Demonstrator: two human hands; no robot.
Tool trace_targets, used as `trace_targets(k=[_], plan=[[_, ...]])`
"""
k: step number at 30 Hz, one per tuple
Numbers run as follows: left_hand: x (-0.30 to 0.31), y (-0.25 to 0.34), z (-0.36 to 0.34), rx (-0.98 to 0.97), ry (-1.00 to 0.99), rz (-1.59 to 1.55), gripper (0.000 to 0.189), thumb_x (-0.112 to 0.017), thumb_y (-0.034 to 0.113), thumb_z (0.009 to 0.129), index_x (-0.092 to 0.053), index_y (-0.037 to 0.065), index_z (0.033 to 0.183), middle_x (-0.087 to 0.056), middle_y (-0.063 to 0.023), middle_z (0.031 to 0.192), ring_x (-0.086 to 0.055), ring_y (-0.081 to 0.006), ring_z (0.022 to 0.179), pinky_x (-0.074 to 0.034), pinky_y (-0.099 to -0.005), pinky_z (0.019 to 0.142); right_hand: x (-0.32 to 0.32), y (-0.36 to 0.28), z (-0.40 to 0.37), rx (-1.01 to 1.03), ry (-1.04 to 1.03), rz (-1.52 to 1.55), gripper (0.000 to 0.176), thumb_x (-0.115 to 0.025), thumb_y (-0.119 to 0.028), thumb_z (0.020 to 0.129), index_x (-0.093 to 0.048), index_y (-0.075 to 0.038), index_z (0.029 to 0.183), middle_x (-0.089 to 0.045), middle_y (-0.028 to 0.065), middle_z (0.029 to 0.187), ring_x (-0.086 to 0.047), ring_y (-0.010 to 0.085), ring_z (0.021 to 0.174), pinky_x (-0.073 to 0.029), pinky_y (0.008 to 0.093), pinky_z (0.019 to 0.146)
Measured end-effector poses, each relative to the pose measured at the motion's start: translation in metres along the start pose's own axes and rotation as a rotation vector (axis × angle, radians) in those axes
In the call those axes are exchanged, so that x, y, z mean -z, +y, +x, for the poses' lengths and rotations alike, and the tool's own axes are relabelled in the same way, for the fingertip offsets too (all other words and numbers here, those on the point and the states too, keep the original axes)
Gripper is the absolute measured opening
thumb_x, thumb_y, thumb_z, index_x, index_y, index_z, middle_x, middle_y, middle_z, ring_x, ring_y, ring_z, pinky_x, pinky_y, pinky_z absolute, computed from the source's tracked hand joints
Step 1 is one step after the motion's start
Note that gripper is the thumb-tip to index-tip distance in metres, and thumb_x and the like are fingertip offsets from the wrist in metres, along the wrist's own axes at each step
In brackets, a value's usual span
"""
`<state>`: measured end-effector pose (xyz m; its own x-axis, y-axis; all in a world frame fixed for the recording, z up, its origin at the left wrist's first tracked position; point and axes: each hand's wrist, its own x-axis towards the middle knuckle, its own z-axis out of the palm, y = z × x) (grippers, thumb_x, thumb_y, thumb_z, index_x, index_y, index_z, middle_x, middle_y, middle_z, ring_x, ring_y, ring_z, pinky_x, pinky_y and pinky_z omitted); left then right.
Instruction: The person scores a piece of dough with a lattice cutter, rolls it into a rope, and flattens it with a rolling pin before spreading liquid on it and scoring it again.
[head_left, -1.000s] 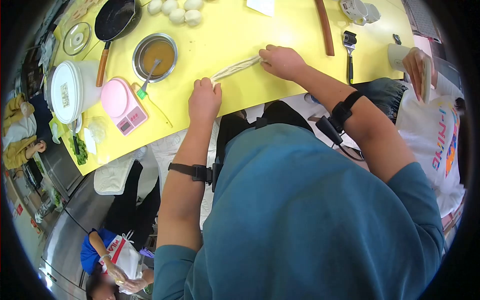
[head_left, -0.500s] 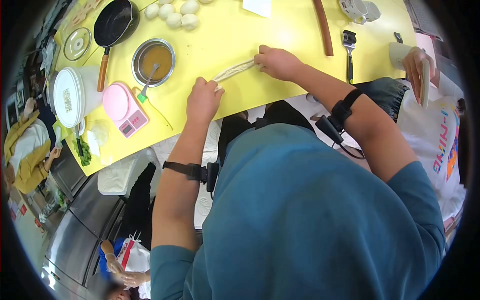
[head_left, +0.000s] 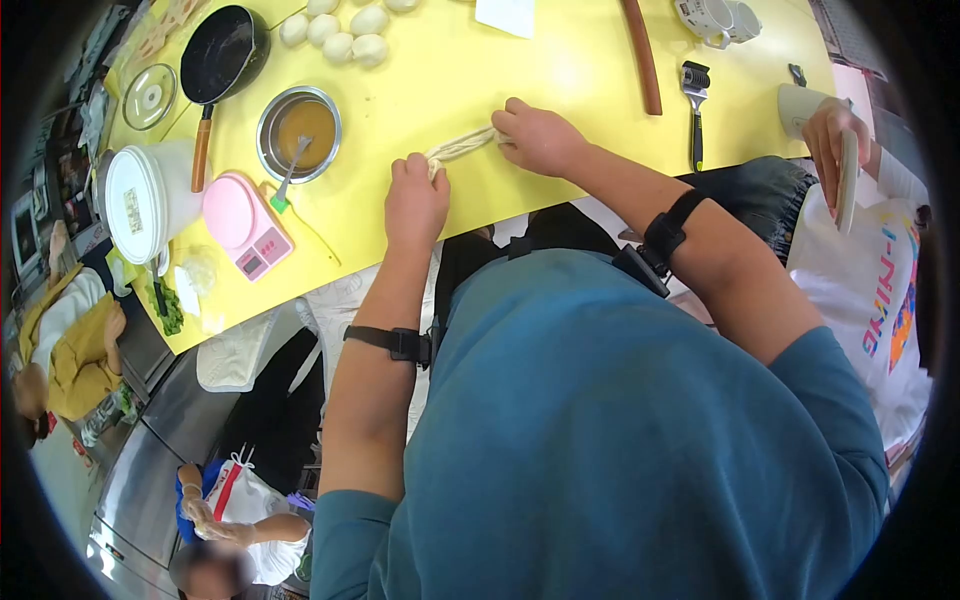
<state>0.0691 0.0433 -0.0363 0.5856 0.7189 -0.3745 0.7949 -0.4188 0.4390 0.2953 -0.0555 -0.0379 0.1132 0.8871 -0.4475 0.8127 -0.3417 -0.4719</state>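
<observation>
My left hand point(head_left: 416, 200) and my right hand point(head_left: 538, 138) each close around one end of a pale bundle of dough strands point(head_left: 463, 145). The bundle spans the short gap between them over the yellow table point(head_left: 420, 90), with my right hand farther from my body. Its strands run side by side and look slightly twisted; the ends are hidden in my fingers. Left of my hands stands a metal bowl point(head_left: 263, 160) of brownish liquid, holding a brush point(head_left: 290, 178) with a green part.
Round dough balls point(head_left: 340, 47) lie at the back beside a black frying pan point(head_left: 225, 60). A pink scale point(head_left: 262, 250) and a white lidded tub point(head_left: 137, 200) stand at left. A rolling pin point(head_left: 643, 60) and a roller cutter point(head_left: 695, 110) lie at right, near another person's hand point(head_left: 830, 140).
My hands have come closer together, and the dough span between them is shorter and looks more twisted. The view has shifted slightly. People at the left have changed posture.
</observation>
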Motion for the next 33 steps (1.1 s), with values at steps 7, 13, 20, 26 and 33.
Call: trace_targets(k=[7, 13, 20, 26, 33], plan=[[0.008, -0.01, -0.007, -0.266, -0.132, 0.131, 0.037, -0.066, 0.016, 0.097, -0.065, 0.014, 0.134, -0.058, -0.0215, 0.115, -0.068, -0.041, 0.099, -0.057, -0.0506, 0.087, 0.002, 0.007, -0.004, 0.101, -0.091, 0.034, 0.034, -0.066, -0.013, 0.095, -0.067, -0.014, 0.129, -0.06, 0.0172, 0.12, -0.069, 0.0382, 0.104, -0.057, 0.047, 0.093], [0.016, -0.006, 0.011, -0.209, -0.253, 0.159, 0.041, -0.07, 0.017, 0.096, -0.066, 0.013, 0.136, -0.061, -0.0161, 0.117, -0.068, -0.0381, 0.101, -0.057, -0.0499, 0.09, 0.011, 0.014, 0.004, 0.192, -0.104, -0.004, 0.031, -0.071, -0.017, 0.093, -0.071, -0.013, 0.123, -0.062, 0.0154, 0.117, -0.069, 0.0367, 0.106, -0.056, 0.0466, 0.095], [-0.01, -0.007, -0.003, -0.341, 0.105, 0.042, 0.039, -0.074, 0.026, 0.095, -0.069, 0.005, 0.127, -0.065, -0.0176, 0.12, -0.069, -0.0389, 0.102, -0.057, -0.0493, 0.09, 0.0, 0.006, -0.001, 0.123, -0.055, 0.053, 0.033, -0.073, -0.019, 0.092, -0.07, -0.011, 0.123, -0.064, 0.0147, 0.116, -0.068, 0.0369, 0.108, -0.056, 0.0472, 0.095], [-0.004, -0.007, 0.011, -0.163, -0.107, -0.042, 0.035, -0.077, 0.025, 0.093, -0.066, 0.001, 0.117, -0.059, -0.0214, 0.129, -0.065, -0.0401, 0.11, -0.056, -0.0485, 0.092, 0.001, 0.013, 0.005, 0.178, -0.115, 0.032, 0.034, -0.072, -0.02, 0.092, -0.069, -0.009, 0.124, -0.063, 0.0148, 0.119, -0.068, 0.0364, 0.111, -0.056, 0.0474, 0.095], [-0.014, 0.002, 0.013, -0.344, 0.141, 0.005, 0.03, -0.074, 0.022, 0.093, -0.059, 0.001, 0.108, -0.06, -0.0211, 0.114, -0.064, -0.0433, 0.104, -0.055, -0.0505, 0.089, -0.007, 0.0, 0.002, 0.17, 0.025, 0.025, 0.028, -0.072, -0.02, 0.092, -0.067, -0.007, 0.117, -0.06, 0.014, 0.122, -0.067, 0.0345, 0.113, -0.056, 0.0468, 0.097]])
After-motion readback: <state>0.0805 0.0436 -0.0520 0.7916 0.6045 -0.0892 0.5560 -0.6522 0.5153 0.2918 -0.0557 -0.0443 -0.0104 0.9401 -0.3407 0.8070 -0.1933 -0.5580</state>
